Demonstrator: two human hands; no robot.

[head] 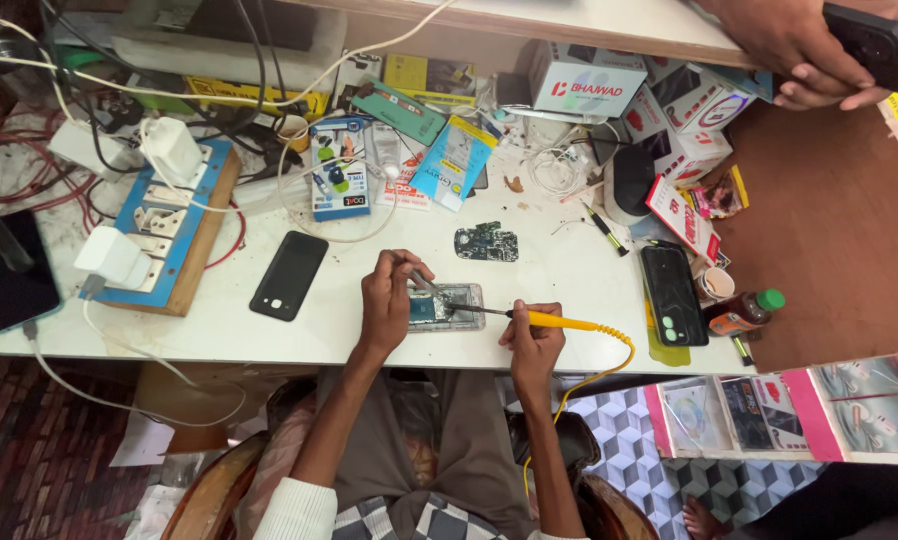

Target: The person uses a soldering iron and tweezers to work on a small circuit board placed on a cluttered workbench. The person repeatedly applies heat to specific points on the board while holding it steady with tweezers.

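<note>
White cardboard boxes (669,110) stacked at tabletop (219,335) rear right; blue blister-card packets (339,165) rear centre; dark-screened black phone (289,275) lying flat, centre-left.

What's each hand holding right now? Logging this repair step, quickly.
Left hand: closed on tweezers over the opened phone.
Right hand: closed on the yellow soldering iron.

white pushed-up sleeve, checked shirt, grey-brown trousers, bare forearms
</note>
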